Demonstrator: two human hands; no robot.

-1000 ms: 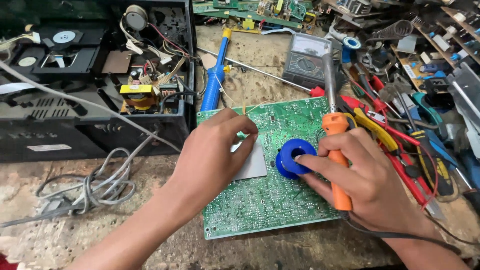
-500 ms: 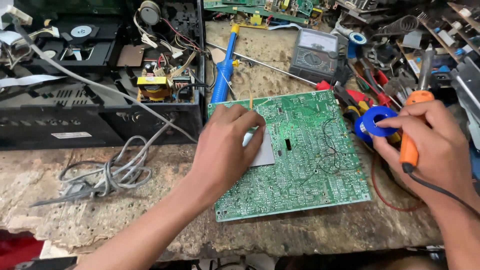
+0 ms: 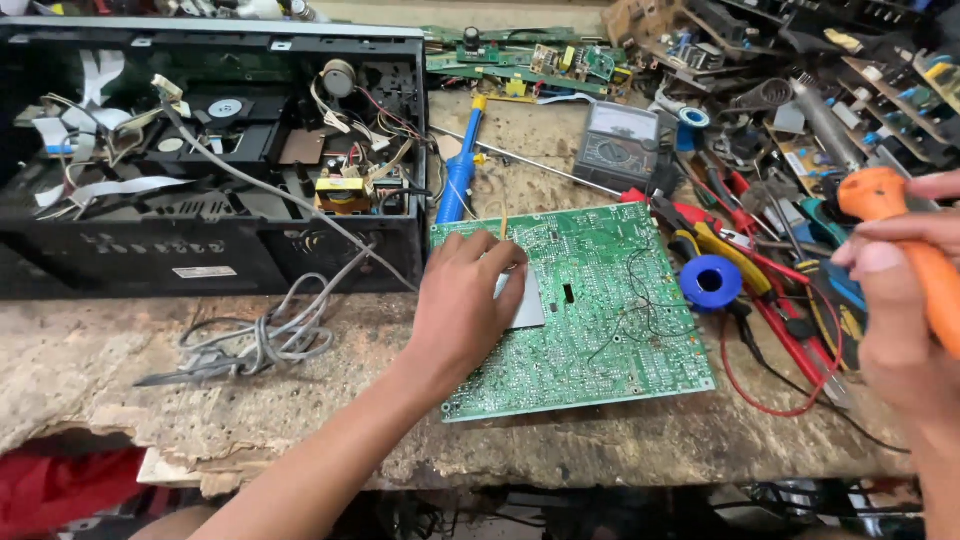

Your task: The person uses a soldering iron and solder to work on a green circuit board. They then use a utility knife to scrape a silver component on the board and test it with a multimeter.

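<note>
I see a big black open player box [image 3: 215, 160] at the back left of the rough table [image 3: 100, 350], and a green circuit board [image 3: 590, 310] lies flat in the middle, just in front of it. My left hand [image 3: 460, 305] rests on the board's left side with its fingers curled down, pressing it and holding nothing. My right hand [image 3: 900, 320], off at the right edge and clear of the board, has its fingers wrapped around an orange soldering iron [image 3: 915, 255], and a small blue solder roll [image 3: 711, 281] sits on the table between board and hand.

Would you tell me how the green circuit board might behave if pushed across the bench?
The green circuit board looks flat and stiff, so it would probably slide rather than bend. The rough bench may drag at it. The left hand pressing on it likely pins it.
</note>
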